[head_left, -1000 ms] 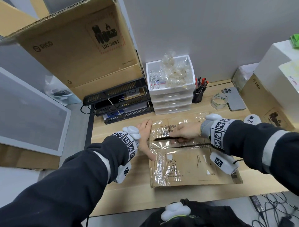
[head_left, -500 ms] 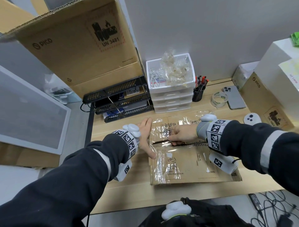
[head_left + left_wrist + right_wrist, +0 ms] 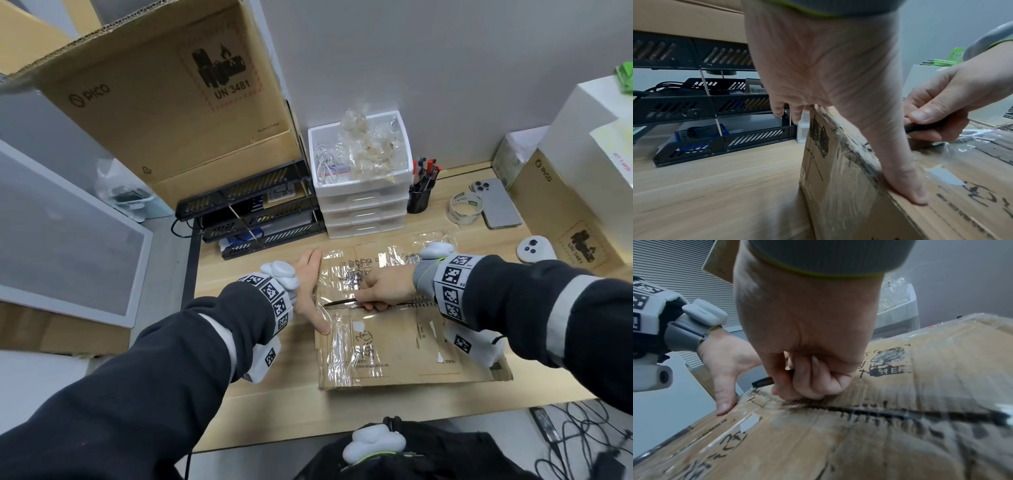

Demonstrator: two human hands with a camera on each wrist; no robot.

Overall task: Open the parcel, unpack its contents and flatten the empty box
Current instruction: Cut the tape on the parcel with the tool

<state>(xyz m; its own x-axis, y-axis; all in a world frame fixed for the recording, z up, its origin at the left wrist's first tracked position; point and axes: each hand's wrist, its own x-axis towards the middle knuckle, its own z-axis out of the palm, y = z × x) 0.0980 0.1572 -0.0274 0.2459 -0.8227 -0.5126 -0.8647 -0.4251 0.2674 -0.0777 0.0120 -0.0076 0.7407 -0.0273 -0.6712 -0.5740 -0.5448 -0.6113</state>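
Observation:
A flat brown cardboard parcel wrapped in clear tape lies on the wooden desk. My right hand grips a thin black blade that lies along the parcel's centre seam, its tip near the left edge. In the right wrist view the right hand's fingers curl round the blade's dark handle. My left hand stands flat against the parcel's left edge, thumb pressing on the top face. The taped seam runs dark behind the right hand.
White plastic drawers and a black tray rack stand behind the parcel. A pen cup, tape roll, phone and white controller sit at back right. Large cardboard boxes rise at back left.
My right hand has drawn the blade leftward along the centre seam toward the parcel's left edge. The left hand has stayed against that edge.

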